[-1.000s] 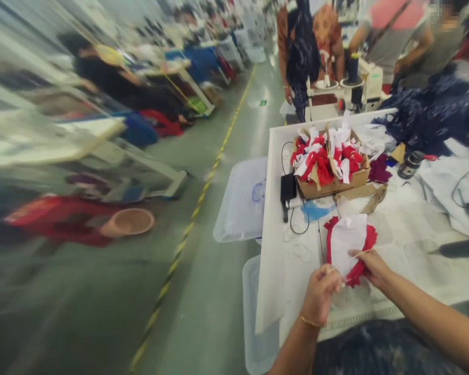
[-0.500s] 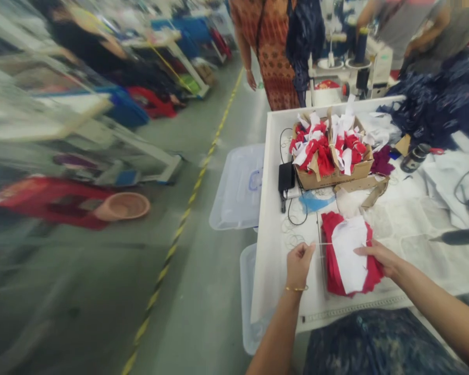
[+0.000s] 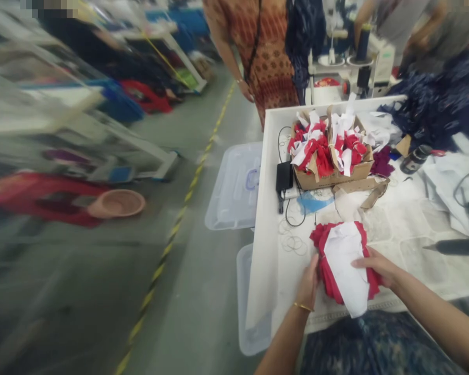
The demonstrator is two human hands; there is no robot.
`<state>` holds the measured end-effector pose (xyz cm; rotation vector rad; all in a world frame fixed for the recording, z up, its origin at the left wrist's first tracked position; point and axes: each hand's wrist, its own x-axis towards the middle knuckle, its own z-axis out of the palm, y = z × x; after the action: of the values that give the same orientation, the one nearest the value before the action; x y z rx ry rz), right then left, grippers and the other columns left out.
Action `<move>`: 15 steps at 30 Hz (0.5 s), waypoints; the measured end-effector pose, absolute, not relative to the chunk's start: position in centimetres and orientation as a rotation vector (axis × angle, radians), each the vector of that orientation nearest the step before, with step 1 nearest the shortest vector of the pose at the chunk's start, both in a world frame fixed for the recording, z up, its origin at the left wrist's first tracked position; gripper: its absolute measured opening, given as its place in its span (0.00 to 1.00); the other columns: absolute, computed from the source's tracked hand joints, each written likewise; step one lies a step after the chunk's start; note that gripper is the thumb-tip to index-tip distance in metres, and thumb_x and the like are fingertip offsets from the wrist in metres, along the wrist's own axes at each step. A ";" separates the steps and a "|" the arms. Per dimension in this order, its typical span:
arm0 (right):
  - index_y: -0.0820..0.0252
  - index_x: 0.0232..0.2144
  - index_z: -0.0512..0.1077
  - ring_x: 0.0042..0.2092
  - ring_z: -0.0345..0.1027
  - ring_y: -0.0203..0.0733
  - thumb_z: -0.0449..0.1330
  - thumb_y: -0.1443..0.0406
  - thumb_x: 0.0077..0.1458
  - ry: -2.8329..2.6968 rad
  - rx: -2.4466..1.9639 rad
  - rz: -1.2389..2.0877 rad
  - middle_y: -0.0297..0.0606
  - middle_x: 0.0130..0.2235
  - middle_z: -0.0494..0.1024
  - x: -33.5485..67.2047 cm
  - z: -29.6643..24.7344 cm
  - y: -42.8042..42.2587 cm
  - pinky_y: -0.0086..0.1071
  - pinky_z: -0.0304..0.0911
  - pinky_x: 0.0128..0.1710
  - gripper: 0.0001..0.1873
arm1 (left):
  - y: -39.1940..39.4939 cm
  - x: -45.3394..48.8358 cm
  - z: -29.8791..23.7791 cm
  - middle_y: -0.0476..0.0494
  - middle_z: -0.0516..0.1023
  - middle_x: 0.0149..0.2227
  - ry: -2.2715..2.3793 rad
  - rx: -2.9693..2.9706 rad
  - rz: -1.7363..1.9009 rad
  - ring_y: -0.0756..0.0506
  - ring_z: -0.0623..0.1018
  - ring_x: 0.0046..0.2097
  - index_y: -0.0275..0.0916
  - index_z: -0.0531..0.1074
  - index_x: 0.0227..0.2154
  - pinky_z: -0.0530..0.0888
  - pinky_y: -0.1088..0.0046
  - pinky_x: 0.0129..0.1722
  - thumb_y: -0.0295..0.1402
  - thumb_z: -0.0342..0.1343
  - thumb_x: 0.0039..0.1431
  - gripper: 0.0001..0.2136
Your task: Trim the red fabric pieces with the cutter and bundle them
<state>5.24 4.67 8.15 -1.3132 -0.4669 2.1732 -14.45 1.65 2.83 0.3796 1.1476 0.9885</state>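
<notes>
Heads up, that red-and-white cloth bundle (image 3: pixel 342 263) sits right by the near edge of the table (image 3: pixel 263 208), so a loose hold could let it slide off, and the thin elastic loops (image 3: pixel 293 244) just left of the bundle could snag on it. Left hand (image 3: pixel 308 284) is half-open, fingers pressed against the bundle's side. Right hand (image 3: pixel 373 266) is open, fingers lying across the top, not really clamping anything.

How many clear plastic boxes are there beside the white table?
2: one clear plastic box on the floor beside the far half of the white table, another beside its near half. More could be hidden.
</notes>
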 end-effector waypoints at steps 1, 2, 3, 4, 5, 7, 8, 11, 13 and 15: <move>0.63 0.47 0.70 0.45 0.76 0.54 0.75 0.65 0.30 -0.473 -1.305 2.179 0.47 0.44 0.80 5.2 8.3 4.6 0.46 0.69 0.50 0.38 | 1.5 -14.2 3.0 0.36 0.74 0.55 1.047 0.323 0.946 0.36 0.74 0.56 0.39 0.74 0.51 0.70 0.57 0.58 0.60 0.60 0.49 0.34; 0.63 0.47 0.70 0.45 0.76 0.54 0.75 0.65 0.30 -0.482 -1.297 2.182 0.47 0.44 0.80 5.1 8.4 4.6 0.46 0.69 0.50 0.38 | 1.4 -14.1 3.3 0.37 0.72 0.58 0.950 0.271 0.903 0.35 0.72 0.59 0.40 0.73 0.53 0.68 0.57 0.61 0.61 0.61 0.47 0.36; 0.63 0.47 0.70 0.45 0.76 0.53 0.75 0.65 0.30 -0.491 -1.289 2.187 0.47 0.44 0.80 4.9 8.6 4.6 0.46 0.69 0.50 0.38 | 1.4 -13.9 3.5 0.38 0.71 0.59 0.869 0.223 0.861 0.35 0.70 0.61 0.42 0.73 0.54 0.66 0.57 0.63 0.63 0.61 0.45 0.38; 0.63 0.47 0.70 0.46 0.76 0.53 0.75 0.64 0.29 -0.499 -1.283 2.188 0.47 0.44 0.80 4.7 8.7 4.5 0.45 0.69 0.50 0.38 | 1.4 -13.9 3.6 0.39 0.71 0.60 0.809 0.187 0.827 0.34 0.69 0.62 0.42 0.74 0.54 0.65 0.56 0.64 0.64 0.61 0.43 0.39; 0.63 0.47 0.69 0.46 0.75 0.54 0.76 0.63 0.29 -0.509 -1.285 2.187 0.47 0.45 0.80 4.5 8.8 4.5 0.45 0.69 0.50 0.39 | 1.4 -13.9 3.7 0.39 0.71 0.59 0.778 0.166 0.810 0.33 0.68 0.63 0.42 0.74 0.53 0.64 0.55 0.64 0.65 0.61 0.41 0.40; 0.64 0.48 0.69 0.47 0.75 0.54 0.76 0.61 0.29 -0.558 -1.310 2.179 0.47 0.45 0.79 4.2 8.9 4.4 0.44 0.69 0.50 0.40 | 1.6 -14.0 3.8 0.36 0.73 0.58 0.752 0.144 0.817 0.31 0.67 0.63 0.40 0.75 0.52 0.64 0.52 0.64 0.65 0.62 0.40 0.41; 0.64 0.48 0.70 0.47 0.75 0.54 0.75 0.59 0.30 -0.618 -1.331 2.174 0.48 0.45 0.79 4.0 8.9 4.4 0.44 0.70 0.50 0.40 | 1.7 -14.1 3.9 0.35 0.73 0.57 0.757 0.144 0.831 0.30 0.67 0.63 0.39 0.75 0.52 0.64 0.51 0.64 0.64 0.63 0.39 0.41; 0.66 0.46 0.72 0.46 0.75 0.54 0.71 0.48 0.37 -0.895 -1.405 2.143 0.49 0.44 0.80 4.0 8.4 4.4 0.43 0.71 0.47 0.38 | 2.0 -14.4 4.4 0.30 0.75 0.54 0.823 0.191 0.848 0.28 0.70 0.60 0.34 0.71 0.54 0.67 0.49 0.61 0.50 0.72 0.39 0.40; 0.65 0.44 0.75 0.46 0.74 0.54 0.69 0.46 0.41 -1.051 -1.460 2.086 0.48 0.44 0.80 4.3 8.0 4.4 0.41 0.71 0.46 0.35 | 2.0 -14.4 5.0 0.28 0.76 0.52 0.891 0.244 0.817 0.28 0.74 0.56 0.31 0.70 0.54 0.71 0.49 0.57 0.42 0.75 0.36 0.40; 0.65 0.42 0.77 0.47 0.74 0.54 0.69 0.48 0.43 -1.144 -1.521 2.025 0.46 0.43 0.80 4.7 7.6 4.5 0.38 0.70 0.45 0.30 | 2.1 -14.3 5.7 0.27 0.77 0.50 0.971 0.290 0.786 0.28 0.77 0.52 0.30 0.70 0.53 0.74 0.51 0.54 0.39 0.76 0.34 0.40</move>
<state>4.73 4.47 7.58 -1.5205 -1.1436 2.0253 -14.28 2.08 5.73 0.2900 0.9711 0.7864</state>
